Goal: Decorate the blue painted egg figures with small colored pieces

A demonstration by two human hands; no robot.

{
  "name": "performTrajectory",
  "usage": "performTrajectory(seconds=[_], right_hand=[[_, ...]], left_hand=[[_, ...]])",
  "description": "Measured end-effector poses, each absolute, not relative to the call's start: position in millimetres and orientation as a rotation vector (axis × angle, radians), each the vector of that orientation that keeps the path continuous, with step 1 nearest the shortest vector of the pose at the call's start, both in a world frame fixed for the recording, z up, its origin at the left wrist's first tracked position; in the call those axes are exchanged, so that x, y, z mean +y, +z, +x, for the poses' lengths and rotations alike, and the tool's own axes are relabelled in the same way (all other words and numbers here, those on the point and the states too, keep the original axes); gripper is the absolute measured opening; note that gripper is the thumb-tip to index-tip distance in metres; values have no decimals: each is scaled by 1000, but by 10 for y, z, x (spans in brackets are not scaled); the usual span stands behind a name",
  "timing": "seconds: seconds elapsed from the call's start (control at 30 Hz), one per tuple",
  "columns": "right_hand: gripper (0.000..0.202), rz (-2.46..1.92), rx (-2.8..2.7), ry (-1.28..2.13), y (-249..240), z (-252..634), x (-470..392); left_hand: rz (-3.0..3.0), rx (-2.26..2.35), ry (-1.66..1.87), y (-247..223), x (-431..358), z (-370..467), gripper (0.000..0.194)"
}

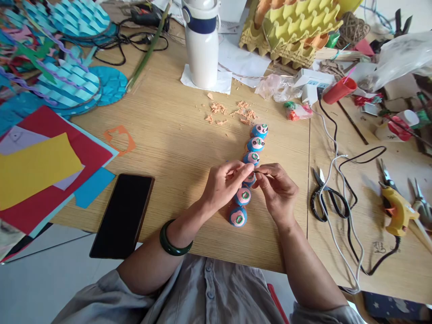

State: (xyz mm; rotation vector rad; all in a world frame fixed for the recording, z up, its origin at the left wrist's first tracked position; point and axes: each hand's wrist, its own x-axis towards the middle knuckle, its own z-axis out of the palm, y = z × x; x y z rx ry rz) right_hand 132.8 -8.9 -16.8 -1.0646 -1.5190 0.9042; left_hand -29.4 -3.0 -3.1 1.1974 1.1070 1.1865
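Note:
A row of several blue domes (242, 196) with pink tops and green rings runs down the middle of the wooden table. Black bits mark the domes at the far end, such as the farthest one (259, 131). My left hand (224, 182) is over the row with its thumb and forefinger pinched together. Facing it, my right hand (277, 189) pinches a small dark piece (256, 171) between thumb and fingertips. The two sets of fingertips nearly meet above a dome that they partly cover. What the left fingertips hold is too small to tell.
Black scissors (329, 198), tangled cables and a yellow glue gun (398, 209) lie at the right. A phone (122, 216) and coloured paper (37, 171) are at the left. Behind stand a white bottle (202, 54) and yellow egg trays (297, 27).

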Motion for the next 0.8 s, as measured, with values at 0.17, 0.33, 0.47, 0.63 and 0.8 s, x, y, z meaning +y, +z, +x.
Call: performTrajectory(seconds=[0.17, 0.33, 0.47, 0.63, 0.8], right_hand=[[11, -1105, -1560, 891, -167, 1343, -82], [9, -1111, -1536, 932, -171, 1337, -87], [8, -1099, -1532, 914, -156, 1336, -82], [9, -1112, -1554, 904, -138, 1333, -83], [9, -1125, -1325, 1024, -113, 1300, -59]], left_hand=[[1279, 1069, 1169, -48, -31, -295, 36], [1317, 1140, 1180, -77, -42, -294, 36], [1203, 1090, 1194, -64, -43, -287, 36], [1266, 1082, 1172, -58, -31, -296, 36], [1346, 1156, 1220, -96, -27, -297, 30]])
